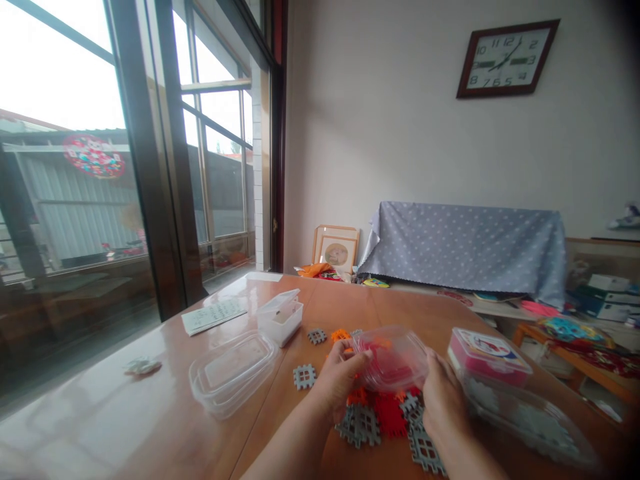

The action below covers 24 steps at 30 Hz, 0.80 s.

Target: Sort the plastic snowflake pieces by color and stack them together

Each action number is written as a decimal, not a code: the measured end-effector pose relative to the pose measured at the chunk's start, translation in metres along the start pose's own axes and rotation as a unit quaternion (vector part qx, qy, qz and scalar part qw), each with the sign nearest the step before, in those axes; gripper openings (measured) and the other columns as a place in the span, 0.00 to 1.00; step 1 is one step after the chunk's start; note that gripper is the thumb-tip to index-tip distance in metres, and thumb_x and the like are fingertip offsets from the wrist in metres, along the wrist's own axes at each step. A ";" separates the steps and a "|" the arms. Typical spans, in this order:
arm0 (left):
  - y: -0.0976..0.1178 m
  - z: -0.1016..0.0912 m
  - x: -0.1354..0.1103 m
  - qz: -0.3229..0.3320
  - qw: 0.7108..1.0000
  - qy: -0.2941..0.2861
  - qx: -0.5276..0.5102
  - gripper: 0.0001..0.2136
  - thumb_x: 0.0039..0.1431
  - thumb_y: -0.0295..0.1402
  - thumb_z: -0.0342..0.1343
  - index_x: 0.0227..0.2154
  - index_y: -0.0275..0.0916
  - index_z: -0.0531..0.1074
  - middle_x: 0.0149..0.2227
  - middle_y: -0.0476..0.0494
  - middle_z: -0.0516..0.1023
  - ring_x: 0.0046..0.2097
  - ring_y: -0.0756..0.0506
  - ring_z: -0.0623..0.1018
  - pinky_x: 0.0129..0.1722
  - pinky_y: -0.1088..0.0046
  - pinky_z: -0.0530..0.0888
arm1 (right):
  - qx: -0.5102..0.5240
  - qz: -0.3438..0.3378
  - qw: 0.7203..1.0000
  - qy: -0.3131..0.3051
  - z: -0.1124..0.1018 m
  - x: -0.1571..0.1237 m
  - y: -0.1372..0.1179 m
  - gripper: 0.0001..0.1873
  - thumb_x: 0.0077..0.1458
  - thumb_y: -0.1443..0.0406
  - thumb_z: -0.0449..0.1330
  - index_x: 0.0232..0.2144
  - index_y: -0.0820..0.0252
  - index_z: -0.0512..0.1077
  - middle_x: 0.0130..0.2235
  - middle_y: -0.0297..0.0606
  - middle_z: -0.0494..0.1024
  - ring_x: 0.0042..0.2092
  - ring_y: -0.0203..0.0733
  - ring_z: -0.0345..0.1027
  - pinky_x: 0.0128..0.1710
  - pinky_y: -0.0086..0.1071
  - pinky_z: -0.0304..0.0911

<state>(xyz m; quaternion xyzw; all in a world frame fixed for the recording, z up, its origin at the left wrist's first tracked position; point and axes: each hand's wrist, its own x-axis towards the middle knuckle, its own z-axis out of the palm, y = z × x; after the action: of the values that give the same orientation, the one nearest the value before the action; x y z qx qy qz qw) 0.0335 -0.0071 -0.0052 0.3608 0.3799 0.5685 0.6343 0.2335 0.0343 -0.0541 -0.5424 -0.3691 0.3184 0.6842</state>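
A clear plastic container (397, 357) is held up between my two hands, tilted above the table. My left hand (341, 381) grips its left side, thumb on the near face. At the opposite edge, my right hand (445, 393) is closed around the plastic, its fingertips partly hidden. Red shows through the container; whether pieces lie in it or behind it I cannot tell. Beneath are interlocking toy pieces: grey ones (358, 427), a red one (391, 415) and an orange one (340, 335). A loose grey window piece (305, 377) lies left of my left hand.
Left on the table (280, 427) are clear lids or trays (233, 370), a white box (281, 323) and a paper (215, 315). To the right stand a pink lidded box (493, 360) and a clear container with grey pieces (530, 417). A window (215, 153) borders the left.
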 end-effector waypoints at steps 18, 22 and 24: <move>0.050 -0.044 -0.015 0.091 0.991 0.093 0.013 0.21 0.46 0.47 0.66 0.38 0.42 0.68 0.36 0.47 0.75 0.32 0.49 0.75 0.33 0.73 0.70 | 0.073 0.057 0.993 -0.069 0.000 0.005 -0.016 0.40 0.56 0.38 0.54 0.60 0.56 0.68 0.52 0.48 0.80 0.51 0.52 0.76 0.38 0.37 0.72; 0.067 -0.066 -0.033 0.116 0.985 0.128 0.022 0.21 0.48 0.48 0.65 0.39 0.42 0.69 0.35 0.48 0.75 0.31 0.50 0.74 0.32 0.74 0.68 | 0.058 0.054 0.995 -0.067 -0.001 0.009 -0.010 0.39 0.54 0.39 0.56 0.58 0.57 0.69 0.52 0.49 0.80 0.50 0.53 0.77 0.38 0.39 0.72; 0.076 -0.079 -0.045 0.126 0.981 0.147 0.025 0.20 0.48 0.47 0.65 0.39 0.42 0.69 0.35 0.47 0.76 0.32 0.50 0.74 0.32 0.74 0.69 | 0.050 0.053 0.995 -0.061 0.000 0.011 -0.006 0.38 0.53 0.39 0.57 0.56 0.57 0.70 0.51 0.50 0.80 0.49 0.55 0.77 0.37 0.41 0.73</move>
<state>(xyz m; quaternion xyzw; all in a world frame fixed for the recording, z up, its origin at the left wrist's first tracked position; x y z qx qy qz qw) -0.0735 -0.0431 0.0303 0.3344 0.4347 0.6806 0.4859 0.2398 0.0418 -0.0462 -0.5055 -0.3646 0.4051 0.6689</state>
